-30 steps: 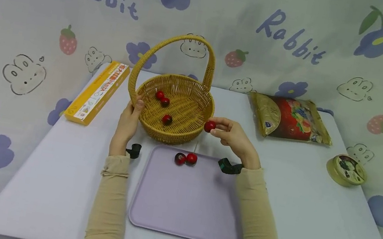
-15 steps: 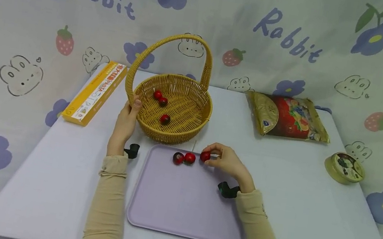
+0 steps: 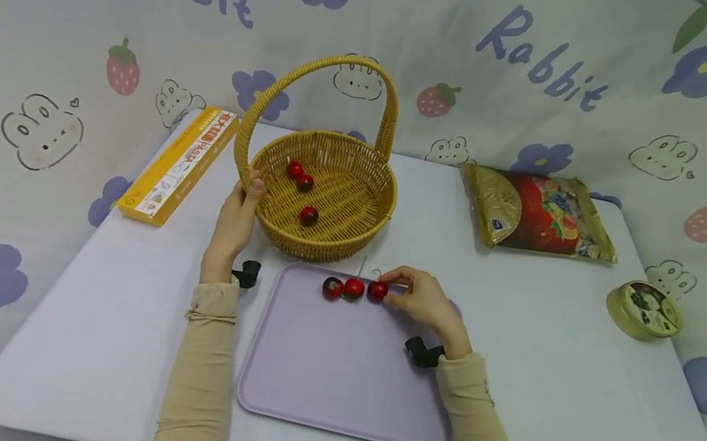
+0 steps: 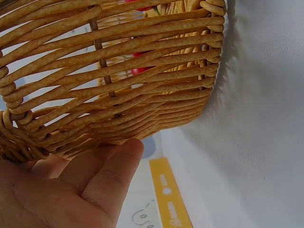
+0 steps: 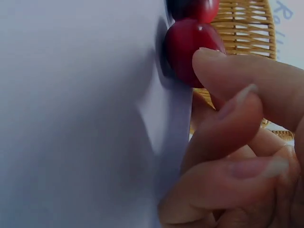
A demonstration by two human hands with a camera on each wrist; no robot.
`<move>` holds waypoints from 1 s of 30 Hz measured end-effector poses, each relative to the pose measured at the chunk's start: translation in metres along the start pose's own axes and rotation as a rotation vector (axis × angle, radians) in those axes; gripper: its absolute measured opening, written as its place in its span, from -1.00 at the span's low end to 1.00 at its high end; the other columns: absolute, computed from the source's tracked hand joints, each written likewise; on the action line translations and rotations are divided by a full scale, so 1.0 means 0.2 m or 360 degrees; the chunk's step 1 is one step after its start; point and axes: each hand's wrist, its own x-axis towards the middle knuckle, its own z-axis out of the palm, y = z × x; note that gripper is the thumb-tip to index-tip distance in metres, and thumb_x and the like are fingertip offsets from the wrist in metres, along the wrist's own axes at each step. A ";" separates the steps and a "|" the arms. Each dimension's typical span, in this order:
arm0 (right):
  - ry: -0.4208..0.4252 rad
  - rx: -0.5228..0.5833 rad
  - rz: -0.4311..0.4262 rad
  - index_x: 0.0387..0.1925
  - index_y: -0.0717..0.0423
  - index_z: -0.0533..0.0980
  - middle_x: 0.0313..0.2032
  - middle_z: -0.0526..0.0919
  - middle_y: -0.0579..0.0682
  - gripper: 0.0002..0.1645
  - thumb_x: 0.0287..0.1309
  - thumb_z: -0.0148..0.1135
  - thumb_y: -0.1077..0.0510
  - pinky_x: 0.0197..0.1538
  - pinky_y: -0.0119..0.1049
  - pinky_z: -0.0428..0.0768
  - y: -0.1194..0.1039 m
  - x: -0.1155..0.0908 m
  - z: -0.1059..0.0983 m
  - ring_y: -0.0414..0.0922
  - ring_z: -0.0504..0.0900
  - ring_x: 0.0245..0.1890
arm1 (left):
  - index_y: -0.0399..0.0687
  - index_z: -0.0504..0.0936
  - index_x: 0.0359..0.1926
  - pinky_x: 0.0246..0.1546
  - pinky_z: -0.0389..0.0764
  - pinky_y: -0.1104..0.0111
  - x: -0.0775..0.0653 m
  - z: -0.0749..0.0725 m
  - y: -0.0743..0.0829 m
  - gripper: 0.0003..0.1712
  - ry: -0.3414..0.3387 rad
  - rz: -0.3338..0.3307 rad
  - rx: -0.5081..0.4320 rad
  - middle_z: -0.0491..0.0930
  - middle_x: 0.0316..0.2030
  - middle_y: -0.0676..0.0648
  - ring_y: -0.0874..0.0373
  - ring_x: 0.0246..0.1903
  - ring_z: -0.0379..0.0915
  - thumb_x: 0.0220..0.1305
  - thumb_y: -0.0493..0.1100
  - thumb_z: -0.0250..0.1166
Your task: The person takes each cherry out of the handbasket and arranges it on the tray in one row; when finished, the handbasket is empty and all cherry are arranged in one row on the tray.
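Note:
My left hand [image 3: 235,221] grips the left side of the yellow wicker basket [image 3: 321,248], thumb at the rim by the handle's base; in the left wrist view its fingers [image 4: 111,173] lie along the woven outside wall. Inside the basket are three dark red cherries [image 3: 309,216]. At the far edge of the lilac tray [image 3: 343,373], my right hand [image 3: 420,299] pinches a red cherry [image 3: 377,290] with a thin stem. Two more cherries [image 3: 343,287] lie in a row just left of it. The right wrist view shows a fingertip against the held cherry [image 5: 190,47].
A yellow pasta box [image 3: 178,166] lies at the back left of the white table [image 3: 573,409]. To the back right lies a red and gold bag [image 3: 542,216], with a round gold tin [image 3: 645,310] nearer the right edge. A patterned curtain [image 3: 426,24] hangs behind.
My right hand has carried the cherry from beside the basket's right rim toward me, down to the tray's far edge. The left hand has kept its place on the basket.

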 end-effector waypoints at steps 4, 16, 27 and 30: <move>-0.0009 -0.0048 0.0014 -0.06 0.14 0.61 0.05 0.65 0.18 -0.65 0.06 0.33 0.33 -0.33 -0.36 0.43 -0.01 -0.01 0.00 -0.15 0.44 -0.43 | -0.09 0.04 0.51 0.45 0.06 -0.08 0.00 0.00 0.00 0.18 0.0002 0.0000 -0.0002 0.09 0.48 -0.20 -0.19 0.45 0.03 0.15 0.65 -0.25; -0.0081 -0.0081 -0.0004 -0.05 0.14 0.62 0.09 0.63 0.16 -0.68 0.12 0.30 0.29 -0.23 -0.40 0.48 -0.04 -0.01 -0.01 -0.12 0.55 -0.22 | -0.08 0.03 0.51 0.45 0.07 -0.06 0.00 0.00 0.00 0.10 -0.0006 -0.0014 0.0010 0.10 0.48 -0.18 -0.17 0.45 0.04 0.23 0.59 -0.26; 0.0006 0.0245 0.0092 0.16 0.14 0.51 0.08 0.65 0.10 -0.62 0.41 0.09 0.08 -0.45 -0.43 0.35 -0.23 0.10 -0.27 -0.25 0.39 -0.56 | -0.08 0.04 0.51 0.44 0.09 -0.07 0.00 -0.01 0.00 0.13 -0.0001 -0.0013 0.0015 0.10 0.47 -0.21 -0.19 0.45 0.05 0.19 0.61 -0.26; -0.0043 0.0495 0.0096 0.20 0.13 0.48 0.05 0.67 0.05 -0.59 0.44 0.04 0.07 -0.49 -0.46 0.26 -0.30 0.17 -0.31 -0.29 0.31 -0.59 | -0.08 0.06 0.50 0.43 0.11 -0.08 0.00 0.00 0.00 0.13 0.0009 -0.0013 0.0007 0.11 0.47 -0.23 -0.20 0.44 0.06 0.18 0.62 -0.25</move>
